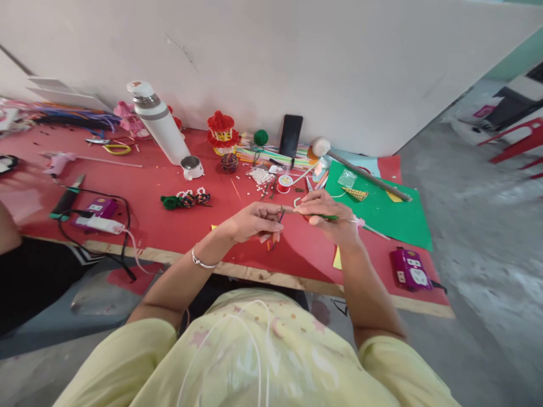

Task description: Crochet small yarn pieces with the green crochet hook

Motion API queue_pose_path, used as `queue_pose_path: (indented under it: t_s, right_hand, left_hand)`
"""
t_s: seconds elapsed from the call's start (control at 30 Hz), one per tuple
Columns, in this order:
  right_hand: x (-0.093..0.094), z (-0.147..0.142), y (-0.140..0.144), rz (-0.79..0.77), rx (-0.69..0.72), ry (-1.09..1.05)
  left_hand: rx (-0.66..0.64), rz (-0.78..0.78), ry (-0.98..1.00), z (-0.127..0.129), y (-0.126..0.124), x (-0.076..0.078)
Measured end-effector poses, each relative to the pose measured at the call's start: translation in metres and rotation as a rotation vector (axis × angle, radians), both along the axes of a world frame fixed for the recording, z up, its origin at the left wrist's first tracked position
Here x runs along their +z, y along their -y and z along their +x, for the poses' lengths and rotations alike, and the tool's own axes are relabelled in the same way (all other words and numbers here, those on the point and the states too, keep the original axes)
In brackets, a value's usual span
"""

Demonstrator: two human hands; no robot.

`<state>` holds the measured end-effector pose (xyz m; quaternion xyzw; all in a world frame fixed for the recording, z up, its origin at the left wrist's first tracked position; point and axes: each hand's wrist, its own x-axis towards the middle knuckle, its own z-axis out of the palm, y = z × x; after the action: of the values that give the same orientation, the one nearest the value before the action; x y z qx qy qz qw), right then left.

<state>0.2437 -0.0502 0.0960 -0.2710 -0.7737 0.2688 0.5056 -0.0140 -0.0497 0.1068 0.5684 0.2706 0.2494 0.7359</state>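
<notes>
Hands meet over the red table (178, 226): left hand (254, 221) pinches a small ring-like bit, I think, while right hand (328, 217) grips a thin green stick (330, 217) just beside a red thread spool (285, 182).

Matt red table (178, 226), glossy white flask (163, 127)

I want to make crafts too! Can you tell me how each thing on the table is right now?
Left hand: pinching a small piece.
Right hand: holding a thin green stick.
White bottle: upright, lid on.
Small cup: open, upright.
Phone: leaning on the wall, screen dark.
Red thread spool: lying flat.
Green sheet: flat on the table.
</notes>
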Motion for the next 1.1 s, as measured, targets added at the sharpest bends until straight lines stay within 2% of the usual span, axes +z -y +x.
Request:
queue_pose_path:
  t_s: [0.2, 0.4, 0.47, 0.53, 0.63, 0.7, 0.77, 0.83, 0.9, 1.03, 1.1]
  right_hand:
    - [0.016, 0.016, -0.004, 0.006, 0.058, 0.153]
    - [0.041, 0.023, 0.001, -0.051, 0.180, 0.214]
    - [0.043, 0.024, 0.002, -0.113, 0.222, 0.178]
    - [0.034, 0.019, 0.003, -0.194, 0.250, 0.073]
    - [0.002, -0.006, 0.006, -0.273, 0.210, -0.180]
    - [-0.021, -0.029, 0.010, -0.276, 0.048, -0.325]
    - [-0.036, -0.049, 0.015, -0.175, -0.117, -0.406]
    - [-0.041, -0.060, 0.020, -0.051, -0.240, -0.378]
    - [-0.037, -0.062, 0.023, -0.005, -0.274, -0.319]
    - [-0.028, -0.054, 0.026, -0.059, -0.257, -0.322]
    - [-0.027, -0.051, 0.026, -0.092, -0.300, -0.396]
  left_hand:
    - [-0.063, 0.008, -0.058, -0.003, -0.004, 0.002]
    - [-0.195, -0.001, -0.119, -0.009, -0.009, 0.007]
    - [-0.233, 0.014, -0.132, -0.010, -0.010, 0.008]
    - [-0.239, 0.038, -0.139, -0.007, -0.010, 0.007]
    - [-0.131, 0.113, -0.112, 0.005, -0.006, 0.003]
    - [-0.015, 0.181, -0.085, 0.015, -0.002, -0.001]
    - [0.070, 0.235, -0.067, 0.023, 0.001, -0.006]
    - [0.111, 0.299, -0.072, 0.026, 0.002, -0.011]
    - [0.162, 0.428, -0.119, 0.024, 0.003, -0.015]
    - [0.384, 0.822, -0.325, 0.016, 0.004, -0.022]
    - [0.460, 0.926, -0.405, 0.013, 0.005, -0.025]
